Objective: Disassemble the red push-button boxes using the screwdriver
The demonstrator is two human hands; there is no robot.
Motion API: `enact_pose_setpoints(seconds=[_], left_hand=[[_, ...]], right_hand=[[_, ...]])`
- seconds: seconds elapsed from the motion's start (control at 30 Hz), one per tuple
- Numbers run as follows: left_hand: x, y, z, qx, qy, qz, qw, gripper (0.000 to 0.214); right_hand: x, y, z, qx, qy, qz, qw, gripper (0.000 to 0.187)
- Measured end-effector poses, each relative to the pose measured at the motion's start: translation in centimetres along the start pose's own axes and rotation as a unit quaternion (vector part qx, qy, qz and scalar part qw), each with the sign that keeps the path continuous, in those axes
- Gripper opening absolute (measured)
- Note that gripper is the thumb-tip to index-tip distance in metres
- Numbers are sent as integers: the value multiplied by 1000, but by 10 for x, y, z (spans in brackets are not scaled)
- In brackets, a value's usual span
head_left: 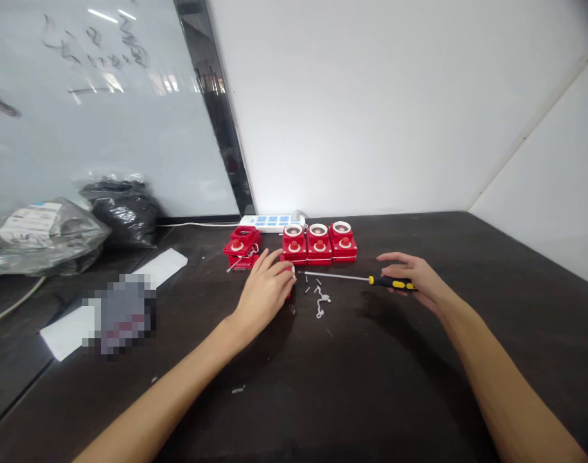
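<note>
My left hand (263,288) is closed over a small red alarm unit (286,264), hiding most of it; some red casing and a bit of white show past the fingers. In my right hand (421,278) is a screwdriver (378,281) with a black and yellow handle. Its long shaft lies nearly level, and the tip points left toward the unit under my left hand. Small screws (308,290) and a crumpled white cord (321,302) lie on the dark table between my hands.
Behind my hands stand three red alarm units (319,244) in a row, with white rings and red buttons. Left of them sits another, opened red unit (243,244). A white power strip (269,222) is at the wall. Plastic bags (123,209) and a white paper strip (171,260) lie leftward.
</note>
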State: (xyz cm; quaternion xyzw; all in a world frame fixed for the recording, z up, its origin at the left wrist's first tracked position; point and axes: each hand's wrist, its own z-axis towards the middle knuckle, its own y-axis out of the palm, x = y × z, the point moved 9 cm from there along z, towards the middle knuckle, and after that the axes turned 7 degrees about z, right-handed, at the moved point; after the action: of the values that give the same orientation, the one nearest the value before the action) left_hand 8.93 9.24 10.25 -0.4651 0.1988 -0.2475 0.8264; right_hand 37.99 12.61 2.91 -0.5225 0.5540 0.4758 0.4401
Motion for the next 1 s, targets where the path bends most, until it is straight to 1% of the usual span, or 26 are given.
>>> enact_pose_setpoints(seconds=[0.1, 0.17, 0.23, 0.33, 0.43, 0.53, 0.67, 0.77, 0.83, 0.87, 0.9, 0.97, 1.0], left_hand=[[18, 7, 7, -31, 62, 106, 992, 24], [31, 20, 13, -72, 103, 167, 978, 21], [39, 34, 19, -119, 128, 207, 963, 21], [46, 51, 28, -179, 150, 225, 946, 23], [50, 66, 33, -226, 165, 224, 933, 23], [51, 76, 35, -242, 169, 222, 929, 19], [53, 84, 36, -237, 163, 218, 933, 17], [51, 79, 40, -222, 153, 212, 939, 17], [45, 66, 45, -200, 140, 206, 947, 22], [40, 56, 47, -185, 129, 203, 953, 27], [33, 42, 49, -155, 104, 189, 964, 32], [10, 14, 47, -102, 32, 160, 981, 38], [-2, 2, 43, -87, -5, 152, 985, 38]], right_hand=[[1, -6, 2, 36, -8, -13, 999, 50], [2, -5, 4, 46, -21, -18, 999, 48], [3, -3, 6, 54, -37, -21, 998, 47], [8, 3, 10, 57, -56, -36, 996, 46], [12, 7, 13, 59, -72, -80, 992, 43], [15, 9, 17, 62, -94, -108, 988, 41], [15, 12, 19, 56, -136, -129, 981, 37], [13, 19, 19, 40, -171, -184, 967, 32], [14, 24, 18, 30, -183, -232, 955, 29], [15, 27, 18, 27, -184, -251, 950, 28], [16, 28, 18, 26, -183, -266, 946, 27], [18, 30, 17, 25, -185, -292, 938, 26], [18, 31, 17, 23, -190, -304, 933, 26]])
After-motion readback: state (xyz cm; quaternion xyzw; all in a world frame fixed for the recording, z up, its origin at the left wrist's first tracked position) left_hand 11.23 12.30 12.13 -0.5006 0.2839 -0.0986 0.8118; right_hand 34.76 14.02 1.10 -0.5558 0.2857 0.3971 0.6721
